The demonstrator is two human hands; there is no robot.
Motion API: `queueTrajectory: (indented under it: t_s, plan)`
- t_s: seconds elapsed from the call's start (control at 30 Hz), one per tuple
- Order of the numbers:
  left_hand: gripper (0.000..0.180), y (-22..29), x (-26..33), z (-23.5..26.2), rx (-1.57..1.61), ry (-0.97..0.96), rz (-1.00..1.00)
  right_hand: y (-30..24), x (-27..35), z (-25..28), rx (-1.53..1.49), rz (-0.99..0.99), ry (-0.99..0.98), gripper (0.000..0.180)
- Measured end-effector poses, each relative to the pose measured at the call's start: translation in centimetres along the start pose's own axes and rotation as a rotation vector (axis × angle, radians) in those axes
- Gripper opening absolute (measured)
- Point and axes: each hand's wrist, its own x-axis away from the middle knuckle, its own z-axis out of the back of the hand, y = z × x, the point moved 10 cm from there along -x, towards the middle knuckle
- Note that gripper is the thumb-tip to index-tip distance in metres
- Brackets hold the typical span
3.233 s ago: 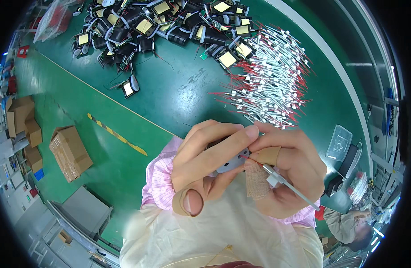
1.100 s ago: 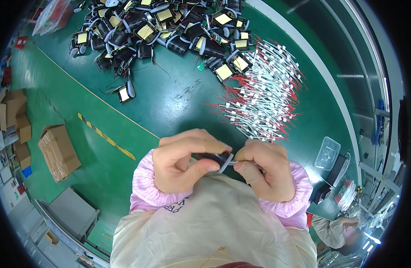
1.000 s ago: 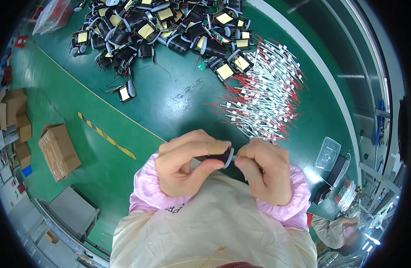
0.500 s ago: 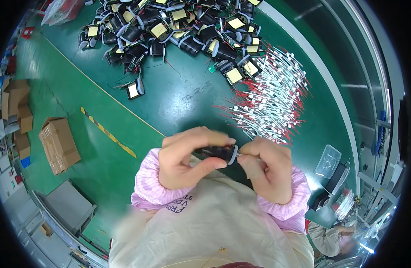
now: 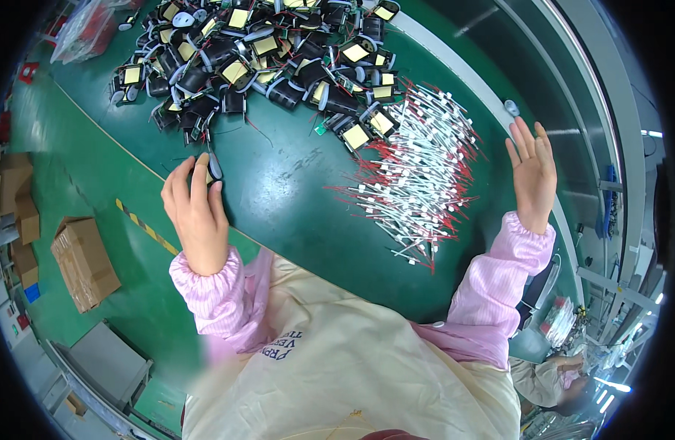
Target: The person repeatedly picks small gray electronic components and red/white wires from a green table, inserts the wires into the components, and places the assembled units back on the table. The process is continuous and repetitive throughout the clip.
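Reaching apart, the left hand [image 5: 196, 213] closes its fingers on 1 black yellow-taped transformer coil [image 5: 211, 169] on the green tabletop [image 5: 279, 198] while the empty right hand [image 5: 532, 176] spreads open beyond the loose red-and-white wire leads [image 5: 418, 183], where a careless sweep could scatter them.

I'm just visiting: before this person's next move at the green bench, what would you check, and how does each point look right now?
1. Left hand on a single black-and-yellow part at the bench edge: ok, fingers rest on it.
2. Grip closed around that part: cannot tell.
3. Right hand free: ok, open and empty.
4. Bundle of red-and-white wires between the hands: ok.
5. Pile of black parts apart from the wires: not ok, they overlap.
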Motion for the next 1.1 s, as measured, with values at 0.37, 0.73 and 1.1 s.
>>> queueTrajectory:
  t_s: [0.37,0.73,1.1]
  plan:
    - [0.044,0.0,0.4,-0.3,0.189,-0.215,0.166,4.1,12.9,-15.9,1.244,0.549,-0.606,0.009]
    - [0.047,6.3,1.5,3.9,0.589,-0.004,0.014,5.2,14.1,-17.2,1.302,0.696,-0.647,0.017]
    - [0.017,8.2,1.9,0.1,1.497,-0.228,0.175,-1.1,18.2,-18.3,1.032,0.800,-0.736,0.018]
